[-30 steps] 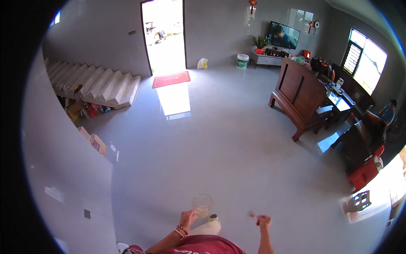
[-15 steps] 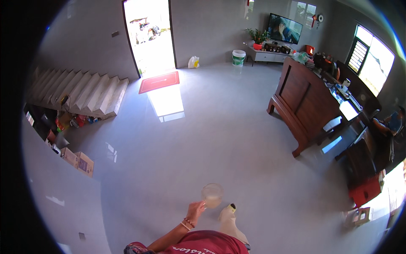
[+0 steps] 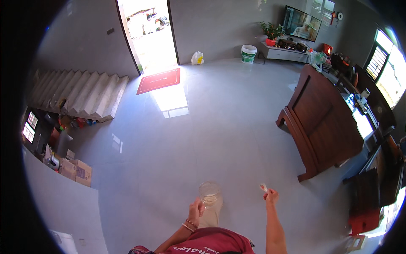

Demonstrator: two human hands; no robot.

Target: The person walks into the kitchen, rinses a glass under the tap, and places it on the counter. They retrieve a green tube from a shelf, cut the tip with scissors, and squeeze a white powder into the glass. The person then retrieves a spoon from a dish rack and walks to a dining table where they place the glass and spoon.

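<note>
Out in front of my body, my left hand [image 3: 196,210] is closed at the side of a clear, round, see-through container [image 3: 209,189]. Its exact kind is hard to make out, and light trousers show behind its lower part. Beaded bracelets circle that wrist. Farther right, my right hand [image 3: 271,197] pinches a small whitish piece with reddish marks [image 3: 263,187], which looks like a packet or wrapper. The two hands are well apart above the glossy grey floor [image 3: 169,156].
A dark wooden bench [image 3: 323,122] stands on the right, with low dark furniture behind it. Concrete stairs [image 3: 91,95] and cardboard boxes [image 3: 80,171] are on the left. Ahead are a red mat [image 3: 158,81], an open doorway [image 3: 149,38] and a bucket [image 3: 248,54].
My right hand and forearm have come into view with the whitish piece. The clear container stays in my left hand. The room has shifted in view, the bench now larger and closer.
</note>
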